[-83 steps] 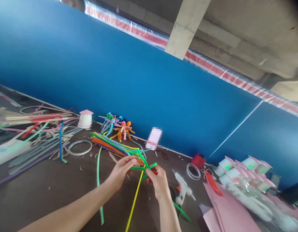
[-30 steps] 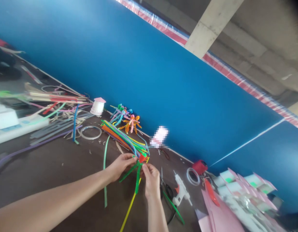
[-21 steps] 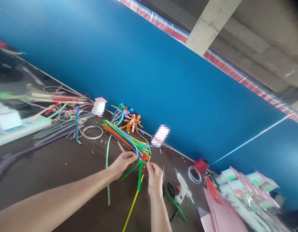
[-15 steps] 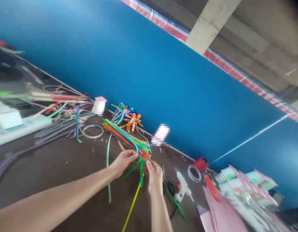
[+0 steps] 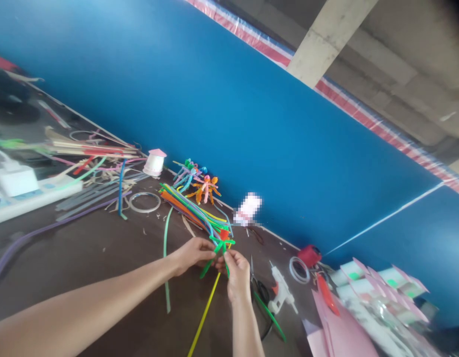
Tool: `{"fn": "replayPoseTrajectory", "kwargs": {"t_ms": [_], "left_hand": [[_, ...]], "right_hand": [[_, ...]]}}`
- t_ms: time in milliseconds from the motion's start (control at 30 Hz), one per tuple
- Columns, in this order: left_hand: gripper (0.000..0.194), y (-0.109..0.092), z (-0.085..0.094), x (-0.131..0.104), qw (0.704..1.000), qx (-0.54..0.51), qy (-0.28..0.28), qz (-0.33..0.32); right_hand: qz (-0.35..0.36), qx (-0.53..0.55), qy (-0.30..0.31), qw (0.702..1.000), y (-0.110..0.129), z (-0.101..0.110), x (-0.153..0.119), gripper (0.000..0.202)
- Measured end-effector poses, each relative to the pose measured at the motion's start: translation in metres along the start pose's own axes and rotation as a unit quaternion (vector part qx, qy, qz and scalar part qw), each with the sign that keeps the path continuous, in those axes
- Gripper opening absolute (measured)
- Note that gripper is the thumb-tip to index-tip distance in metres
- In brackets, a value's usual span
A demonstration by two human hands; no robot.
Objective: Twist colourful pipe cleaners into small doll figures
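Pinching green pipe-cleaner figure (image 5: 222, 244) by legs, in closed fingertips of left hand (image 5: 195, 254) and right hand (image 5: 238, 275). Likely light, soft, bendy; best held below red head (image 5: 224, 234).

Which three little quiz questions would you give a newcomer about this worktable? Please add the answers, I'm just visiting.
1. Which hand or hands hold the small green figure with the red-orange top?

2. True or false: the white glue gun lies on the table, apart from both hands.

3. The cone-shaped roof on the white cup-like piece near the blue wall is:
a) green
b) pink
c) yellow

Key:
1. Both: the left hand and the right hand.
2. True.
3. b
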State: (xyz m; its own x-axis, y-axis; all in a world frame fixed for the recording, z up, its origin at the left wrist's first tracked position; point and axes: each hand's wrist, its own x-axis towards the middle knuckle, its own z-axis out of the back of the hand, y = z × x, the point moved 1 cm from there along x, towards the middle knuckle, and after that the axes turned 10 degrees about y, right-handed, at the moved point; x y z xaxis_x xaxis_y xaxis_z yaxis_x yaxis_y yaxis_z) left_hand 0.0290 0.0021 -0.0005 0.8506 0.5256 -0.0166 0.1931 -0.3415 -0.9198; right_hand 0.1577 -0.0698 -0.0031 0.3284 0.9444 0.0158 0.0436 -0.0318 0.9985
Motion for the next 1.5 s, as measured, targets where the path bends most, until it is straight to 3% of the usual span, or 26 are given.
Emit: {"fn": "replayPoseTrajectory", "kwargs": {"t_ms": [100,267,400,567,833,933,1067,1133,1300,1500], "left_hand": [[0.028,0.003,0.002,0.003,0.999,0.010,-0.033,-0.026],[0.031,0.002,0.007,0.005,0.997,-0.009,-0.069,-0.046],[0.031,-0.002,0.006,0.001,0.998,-0.012,-0.042,-0.039],[0.030,-0.002,0.001,-0.002,0.997,0.066,0.024,-0.013],[0.030,-0.006,-0.005,-0.003,0.985,0.130,-0.024,-0.112],[0.031,-0.005,-0.009,-0.003,0.988,0.111,-0.022,-0.108],[0.031,0.002,-0.014,-0.003,0.993,0.090,-0.010,-0.074],[0.032,0.005,-0.017,-0.002,0.993,0.096,-0.023,-0.064],[0.038,0.009,-0.023,-0.003,0.996,0.046,-0.071,-0.027],[0.047,0.008,-0.031,-0.004,0.993,-0.043,-0.109,0.016]], "right_hand": [[0.005,0.017,0.001,1.000,0.003,-0.001,-0.002,0.027],[-0.036,0.037,0.075,0.996,0.007,-0.006,-0.007,0.028],[-0.042,0.031,0.047,0.998,0.005,-0.005,-0.005,0.030],[-0.021,0.010,0.021,0.999,0.002,-0.002,-0.003,0.031],[0.002,-0.067,0.080,0.995,0.009,-0.013,-0.009,0.019],[0.018,-0.065,0.094,0.993,0.014,-0.019,-0.013,0.022],[0.004,-0.035,0.049,0.998,0.012,-0.021,-0.015,0.033],[0.007,-0.051,0.016,0.999,0.008,-0.020,-0.012,0.035],[0.090,-0.107,-0.041,0.989,0.002,-0.023,-0.010,0.037],[0.101,-0.121,-0.070,0.985,0.007,-0.039,-0.016,0.038]]}}
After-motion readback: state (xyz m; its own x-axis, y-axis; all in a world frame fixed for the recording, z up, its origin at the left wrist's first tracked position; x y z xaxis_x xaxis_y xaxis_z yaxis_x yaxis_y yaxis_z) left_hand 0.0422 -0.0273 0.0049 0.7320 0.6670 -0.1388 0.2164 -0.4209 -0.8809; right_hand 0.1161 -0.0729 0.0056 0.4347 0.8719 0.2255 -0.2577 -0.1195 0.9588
